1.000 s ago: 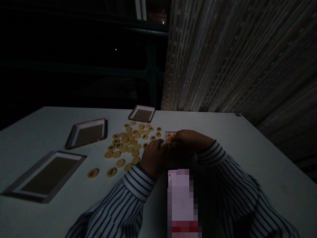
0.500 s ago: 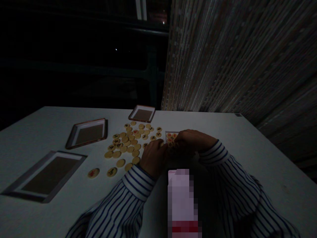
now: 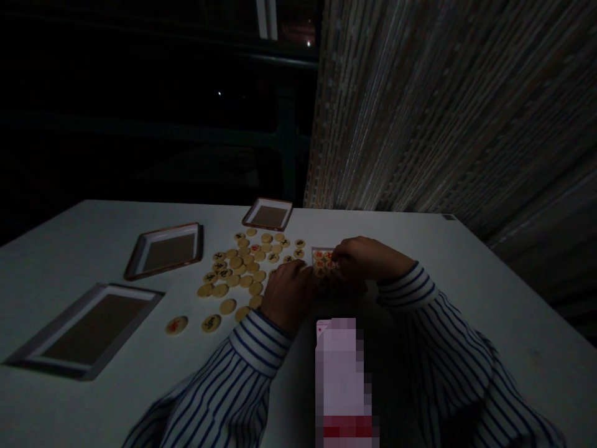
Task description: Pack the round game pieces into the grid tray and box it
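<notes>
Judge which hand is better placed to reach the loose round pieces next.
Probably the left hand: it is right beside the loose round pieces. The right hand is farther off, at the tray, with the left hand between it and many of them.

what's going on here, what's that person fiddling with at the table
At a white table, someone's right hand is over a small tray, fingertips at its red-marked round pieces; whether it grips one is too dark to tell. The left hand is at the tray's left edge. Many loose pieces lie scattered to the left, with one tray behind them and two more trays further left.
</notes>
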Motion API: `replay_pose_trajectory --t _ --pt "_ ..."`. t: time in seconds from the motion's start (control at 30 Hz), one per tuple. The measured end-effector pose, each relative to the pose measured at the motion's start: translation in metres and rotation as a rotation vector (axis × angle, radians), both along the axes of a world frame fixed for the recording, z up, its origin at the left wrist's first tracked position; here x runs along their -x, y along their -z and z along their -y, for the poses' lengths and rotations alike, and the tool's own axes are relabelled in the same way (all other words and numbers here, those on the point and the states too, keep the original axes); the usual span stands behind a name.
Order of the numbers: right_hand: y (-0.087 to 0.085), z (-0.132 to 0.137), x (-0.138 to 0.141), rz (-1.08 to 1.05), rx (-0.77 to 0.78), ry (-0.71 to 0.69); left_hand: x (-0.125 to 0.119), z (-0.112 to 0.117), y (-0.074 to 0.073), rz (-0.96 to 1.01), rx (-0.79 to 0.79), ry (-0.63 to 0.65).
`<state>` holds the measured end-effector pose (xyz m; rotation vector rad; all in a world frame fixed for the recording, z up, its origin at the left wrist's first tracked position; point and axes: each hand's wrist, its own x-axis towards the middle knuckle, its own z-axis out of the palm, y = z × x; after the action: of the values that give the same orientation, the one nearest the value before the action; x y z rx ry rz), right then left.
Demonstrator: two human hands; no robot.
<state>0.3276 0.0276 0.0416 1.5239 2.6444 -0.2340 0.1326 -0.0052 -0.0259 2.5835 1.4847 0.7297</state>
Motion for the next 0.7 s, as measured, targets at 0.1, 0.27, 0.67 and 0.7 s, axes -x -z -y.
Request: replay_pose_trajectory --t 0.1,0.27,0.67,0.7 --pt "-0.005 0.003 -0.001 -0.019 -0.029 0.018 0.002 -0.001 -0.001 0.064 -0.044 -0.014" --pt "-0.010 0.007 0.002 -0.040 -0.102 0.028 0.005 -0.003 0.001 0.184 -0.133 -0.029" --pt "-0.026 0.021 0.007 -0.242 -0.388 -0.034 0.019 -0.003 -0.028 0.519 -0.199 -0.091" --pt "-0.027 0.022 0.007 -0.253 -0.400 -0.038 0.021 -0.003 -0.030 0.528 -0.192 -0.100"
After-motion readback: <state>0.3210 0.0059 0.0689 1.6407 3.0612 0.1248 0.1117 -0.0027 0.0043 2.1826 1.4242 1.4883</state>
